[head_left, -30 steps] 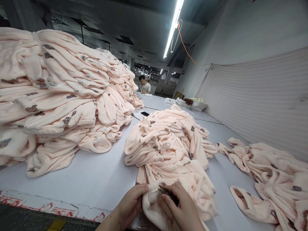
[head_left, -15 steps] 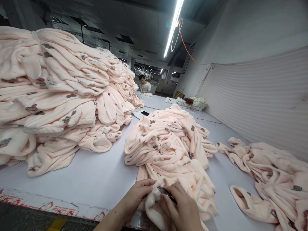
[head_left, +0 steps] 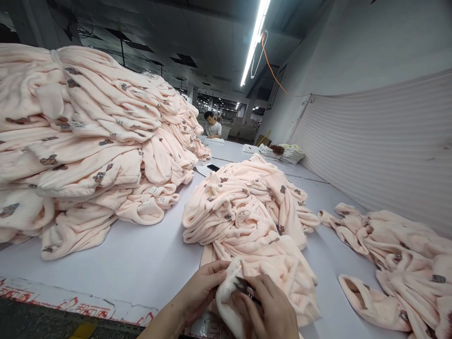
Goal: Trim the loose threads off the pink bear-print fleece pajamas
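Note:
My left hand (head_left: 205, 291) pinches the edge of a pale pink fleece garment (head_left: 231, 294) near the table's front edge. In my right hand (head_left: 270, 306) is a pair of dark thread snips (head_left: 243, 285), its blades pointing left at the fleece edge. Whether the blades touch the fabric I cannot tell. The gripped part looks like a rolled cuff or opening, with whitish fleece showing. Just beyond my hands lies a heap of pink garments (head_left: 243, 202) with small brown-grey printed figures, and the held piece lies against its near side.
A tall stack of pink garments (head_left: 102, 132) stands on the left. More garments (head_left: 399, 263) lie loose on the right. Farther back are a black phone (head_left: 213, 167) on paper, folded cloth piles (head_left: 282, 151) and a seated person (head_left: 213, 126). A striped sheet (head_left: 381, 146) covers the right wall.
The fleece edge between my hands has been turned upward and shows more of its whitish side. The snips have shifted slightly right, and their blades now look parted.

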Available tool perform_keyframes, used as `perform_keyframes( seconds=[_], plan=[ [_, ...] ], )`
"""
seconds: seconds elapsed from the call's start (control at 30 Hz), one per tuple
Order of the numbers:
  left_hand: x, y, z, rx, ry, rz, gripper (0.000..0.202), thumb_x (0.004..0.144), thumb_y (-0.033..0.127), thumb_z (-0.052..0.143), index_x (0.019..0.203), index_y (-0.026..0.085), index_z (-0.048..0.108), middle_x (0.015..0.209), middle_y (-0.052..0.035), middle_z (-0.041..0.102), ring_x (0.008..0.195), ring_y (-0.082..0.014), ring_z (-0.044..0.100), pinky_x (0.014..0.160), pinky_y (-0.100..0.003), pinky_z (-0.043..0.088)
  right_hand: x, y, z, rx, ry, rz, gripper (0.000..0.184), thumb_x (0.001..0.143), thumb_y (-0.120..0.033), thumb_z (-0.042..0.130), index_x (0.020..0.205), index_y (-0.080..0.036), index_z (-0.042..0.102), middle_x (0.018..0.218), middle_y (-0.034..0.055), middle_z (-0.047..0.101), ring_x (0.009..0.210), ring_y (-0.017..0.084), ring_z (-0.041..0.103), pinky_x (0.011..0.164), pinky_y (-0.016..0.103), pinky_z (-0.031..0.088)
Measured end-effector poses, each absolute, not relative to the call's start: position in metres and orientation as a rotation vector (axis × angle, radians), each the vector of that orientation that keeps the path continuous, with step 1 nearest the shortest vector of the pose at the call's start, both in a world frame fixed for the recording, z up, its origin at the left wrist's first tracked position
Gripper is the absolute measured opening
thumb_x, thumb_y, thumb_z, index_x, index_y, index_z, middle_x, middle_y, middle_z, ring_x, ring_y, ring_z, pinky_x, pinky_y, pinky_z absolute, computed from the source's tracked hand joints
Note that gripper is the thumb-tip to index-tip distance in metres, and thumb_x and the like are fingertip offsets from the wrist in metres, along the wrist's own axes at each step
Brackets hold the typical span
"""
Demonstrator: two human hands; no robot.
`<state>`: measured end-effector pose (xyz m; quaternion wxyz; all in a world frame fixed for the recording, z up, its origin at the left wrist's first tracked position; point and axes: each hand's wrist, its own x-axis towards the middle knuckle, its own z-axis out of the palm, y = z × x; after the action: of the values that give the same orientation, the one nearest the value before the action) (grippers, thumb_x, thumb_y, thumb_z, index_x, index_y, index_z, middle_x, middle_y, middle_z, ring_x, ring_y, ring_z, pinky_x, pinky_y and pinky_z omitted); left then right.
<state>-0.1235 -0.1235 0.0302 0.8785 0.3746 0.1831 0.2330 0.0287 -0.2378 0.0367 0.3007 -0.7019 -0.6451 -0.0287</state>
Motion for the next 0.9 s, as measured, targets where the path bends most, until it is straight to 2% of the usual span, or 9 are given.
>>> perform_keyframes(
  seconds=[0.3,0.5,0.73,0.9],
  plan=[
    [-0.118,-0.123,0.025,0.751,0.395,0.517,0.033,0.080,0.019,0.065,0.112,0.009,0.064,0.091,-0.0123,0.072,0.079,-0.0171,0.066,0.074,-0.027,0.047,0.028,-0.238,0.039,-1.787,-1.926,-0.170,0.019,0.090,-0.030,0.052,0.107,-0.026,0.059,0.090,0.0034,0.068,0.077,0.020,0.067,0.065,0.029,0.052],
    [-0.117,-0.123,0.027,0.749,0.409,0.519,0.034,0.077,0.018,0.068,0.109,0.009,0.065,0.089,-0.0119,0.073,0.076,-0.0162,0.066,0.073,-0.026,0.049,0.030,-0.238,0.034,-1.903,-1.776,-0.052,0.017,0.094,-0.031,0.046,0.098,-0.028,0.062,0.089,0.0023,0.068,0.078,0.020,0.066,0.067,0.029,0.052],
    [-0.111,-0.121,0.026,0.714,0.423,0.541,0.031,0.076,0.019,0.070,0.105,0.010,0.066,0.091,-0.0119,0.073,0.079,-0.0171,0.067,0.074,-0.028,0.050,0.029,-0.240,0.034,-1.860,-1.732,0.045,0.020,0.088,-0.034,0.055,0.106,-0.028,0.061,0.096,0.0030,0.068,0.085,0.021,0.066,0.070,0.029,0.053],
    [-0.109,-0.119,0.026,0.720,0.444,0.524,0.028,0.073,0.020,0.073,0.099,0.011,0.067,0.085,-0.0090,0.073,0.074,-0.0147,0.067,0.073,-0.026,0.051,0.032,-0.238,0.038,-1.846,-1.588,0.181,0.017,0.091,-0.034,0.050,0.095,-0.028,0.066,0.091,0.0024,0.068,0.087,0.020,0.065,0.076,0.029,0.051]
  ],
)
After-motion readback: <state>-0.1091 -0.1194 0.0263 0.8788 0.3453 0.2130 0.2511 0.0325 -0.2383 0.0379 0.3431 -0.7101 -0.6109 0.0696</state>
